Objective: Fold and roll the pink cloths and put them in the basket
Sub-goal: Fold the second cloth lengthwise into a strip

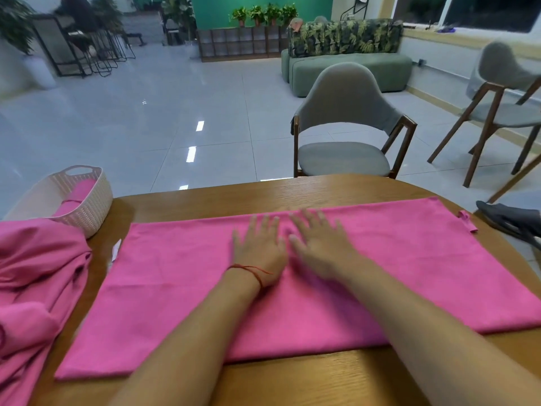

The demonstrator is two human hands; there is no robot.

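Both hands, left (259, 249) and right (319, 247), lie flat with fingers spread on the cloth (175, 288), one roll (76, 197) sitting in the basket (93, 206).

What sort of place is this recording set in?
Likely a lounge or café-style common room: a green sofa with leaf-print cushions, grey upholstered chairs with wooden legs on a glossy tiled floor, and a row of potted plants.
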